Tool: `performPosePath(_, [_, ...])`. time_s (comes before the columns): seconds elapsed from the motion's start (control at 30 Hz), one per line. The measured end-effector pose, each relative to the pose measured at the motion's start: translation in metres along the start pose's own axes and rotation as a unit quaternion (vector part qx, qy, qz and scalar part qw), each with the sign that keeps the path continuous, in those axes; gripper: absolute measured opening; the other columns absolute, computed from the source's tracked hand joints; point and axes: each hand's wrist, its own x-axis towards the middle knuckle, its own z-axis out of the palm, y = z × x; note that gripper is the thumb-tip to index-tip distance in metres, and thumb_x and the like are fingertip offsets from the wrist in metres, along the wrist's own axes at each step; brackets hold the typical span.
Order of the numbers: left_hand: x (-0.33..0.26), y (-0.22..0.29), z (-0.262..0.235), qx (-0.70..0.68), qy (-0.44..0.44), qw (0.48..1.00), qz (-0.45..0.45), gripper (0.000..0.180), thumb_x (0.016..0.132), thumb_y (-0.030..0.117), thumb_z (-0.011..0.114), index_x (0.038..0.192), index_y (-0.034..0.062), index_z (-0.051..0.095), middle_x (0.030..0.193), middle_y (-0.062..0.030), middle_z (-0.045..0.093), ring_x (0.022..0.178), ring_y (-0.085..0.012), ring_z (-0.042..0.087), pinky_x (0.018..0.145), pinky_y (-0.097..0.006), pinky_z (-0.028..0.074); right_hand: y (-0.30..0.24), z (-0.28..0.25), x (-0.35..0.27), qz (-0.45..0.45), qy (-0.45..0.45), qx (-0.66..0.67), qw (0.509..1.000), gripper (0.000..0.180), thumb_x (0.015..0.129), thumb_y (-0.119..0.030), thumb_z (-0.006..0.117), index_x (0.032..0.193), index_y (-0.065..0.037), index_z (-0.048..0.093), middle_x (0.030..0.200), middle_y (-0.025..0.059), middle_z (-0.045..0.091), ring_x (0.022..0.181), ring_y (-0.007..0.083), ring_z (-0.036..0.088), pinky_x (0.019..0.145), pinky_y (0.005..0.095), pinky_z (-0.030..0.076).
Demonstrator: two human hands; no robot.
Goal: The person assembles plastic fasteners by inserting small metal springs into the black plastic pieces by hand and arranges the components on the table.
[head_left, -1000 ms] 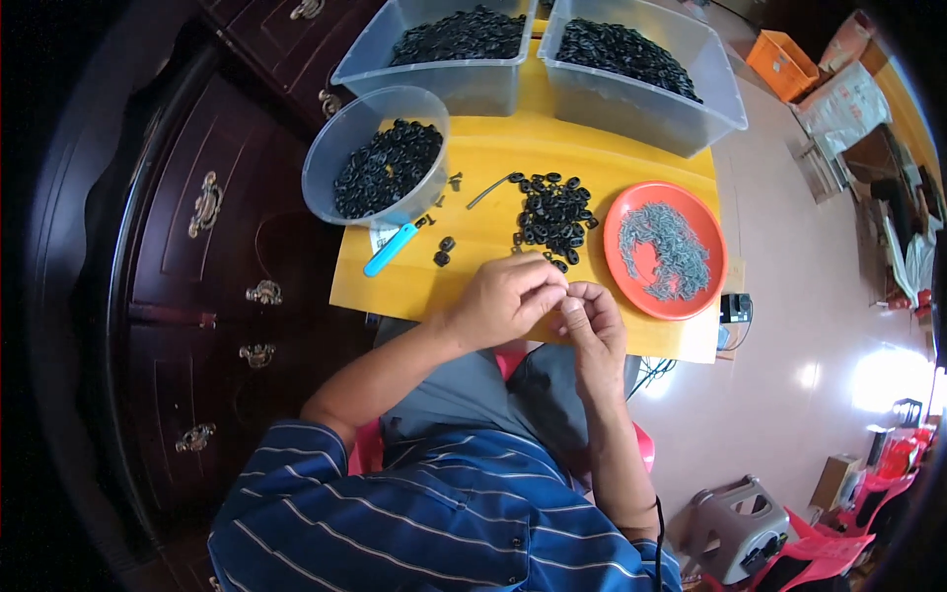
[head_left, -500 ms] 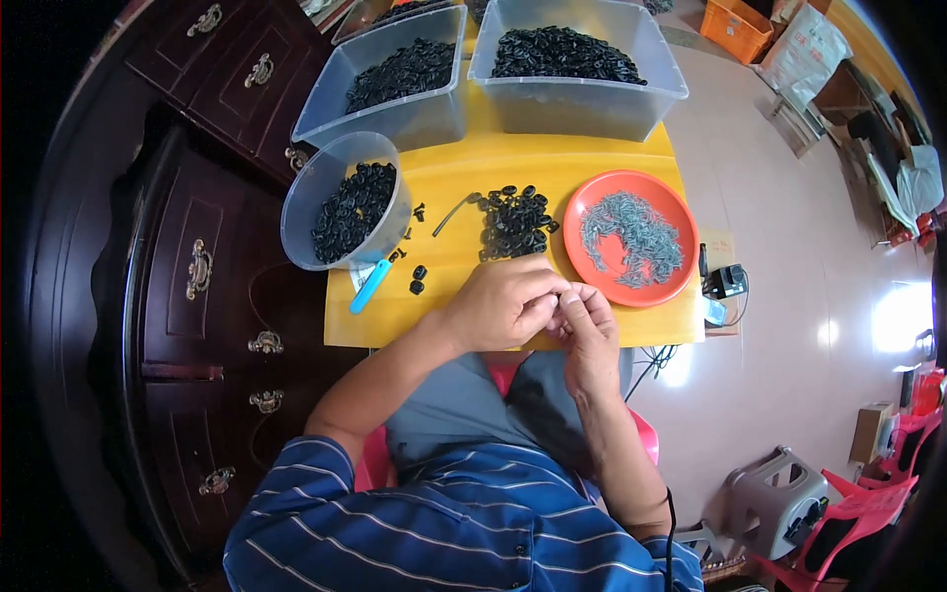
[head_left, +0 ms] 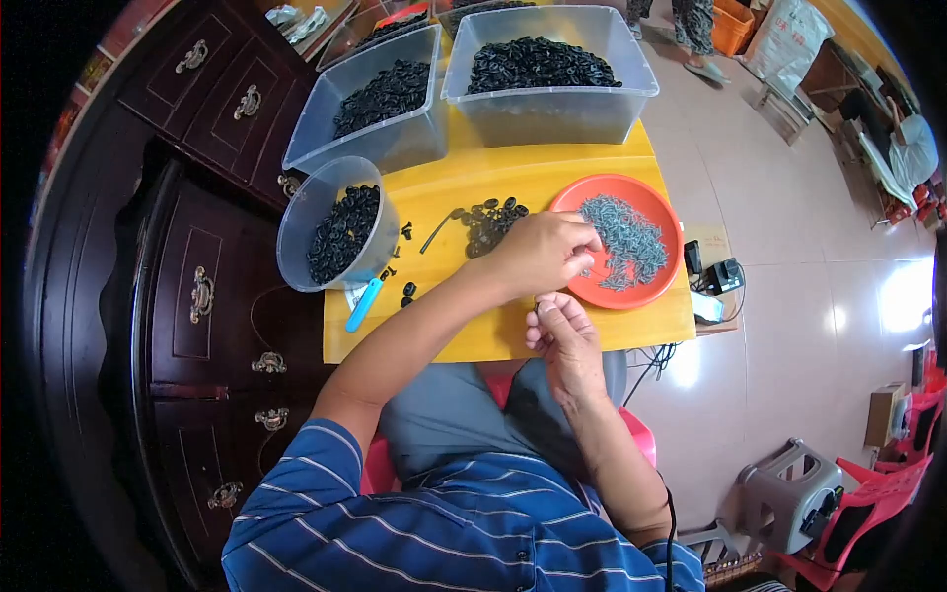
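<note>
My left hand (head_left: 546,255) reaches over the left rim of the red plate (head_left: 674,259), its fingers bent together at the edge of a heap of small grey metal pins (head_left: 631,247). What those fingers hold, if anything, is hidden. Below it, my right hand (head_left: 566,337) is closed near the table's front edge, thumb against forefinger, pinching a small dark piece (head_left: 539,305) that barely shows. Small black oval plastic parts (head_left: 483,235) lie in a loose pile, partly behind my left hand.
Black parts fill a round clear tub (head_left: 289,237) and two clear bins, left (head_left: 395,150) and right (head_left: 552,116). A blue-handled tool (head_left: 365,304) and a thin dark strip (head_left: 439,231) lie on the yellow table (head_left: 454,337). Another person's legs (head_left: 693,30) show beyond.
My left hand has parted from the right and moved up to the red plate. My right hand stays near the table edge. The view has shifted slightly, and another person's legs have appeared.
</note>
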Motion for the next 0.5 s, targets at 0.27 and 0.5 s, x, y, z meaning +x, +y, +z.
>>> performPosePath(0.27, [0.016,-0.016,0.043,0.106,-0.073,0.99,0.054,0.011,0.087,0.02,0.069,0.093,0.012,0.072,0.094,-0.0074,0.066,0.088,-0.0309,0.069,0.078,-0.046,0.055,0.007,0.0,-0.002,0.058,-0.011,0.032,0.998,0.01,0.102,-0.02,0.063,0.108,-0.011,0.06,0.091,0.0016,0.068,0.073,0.0099,0.064,0.07,0.0256,0.053])
performPosePath(0.5, [0.017,-0.018,0.042,0.125,-0.053,0.989,0.066,0.008,0.086,0.02,0.07,0.087,0.0126,0.072,0.092,-0.0084,0.066,0.085,-0.0306,0.069,0.074,-0.046,0.055,0.005,-0.002,0.0,0.076,-0.02,0.071,0.994,0.011,0.101,-0.019,0.063,0.108,-0.011,0.06,0.092,0.0017,0.069,0.074,0.0102,0.065,0.071,0.0258,0.054])
